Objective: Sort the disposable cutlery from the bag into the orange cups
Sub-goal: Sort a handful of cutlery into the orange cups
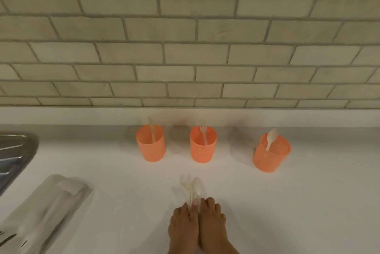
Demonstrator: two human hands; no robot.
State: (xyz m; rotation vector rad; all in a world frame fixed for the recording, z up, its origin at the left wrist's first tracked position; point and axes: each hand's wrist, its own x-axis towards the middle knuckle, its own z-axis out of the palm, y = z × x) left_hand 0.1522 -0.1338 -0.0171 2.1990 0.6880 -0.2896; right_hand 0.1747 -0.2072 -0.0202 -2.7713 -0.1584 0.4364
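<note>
Three orange cups stand in a row near the wall. The left cup (pixel 150 144) holds a pale knife, the middle cup (pixel 203 144) a fork, and the right cup (pixel 271 154) a spoon. Close to the bottom edge, my left hand (pixel 183 227) and my right hand (pixel 211 223) are pressed together. Between them they hold a bunch of white cutlery (pixel 193 189), with a spoon and forks sticking out towards the cups. The blurred clear bag (pixel 44 210) lies at the lower left.
All of this sits on a white counter (pixel 308 202). A metal sink drainer (pixel 14 155) takes up the left edge. A tiled wall (pixel 185 48) closes off the back behind the cups.
</note>
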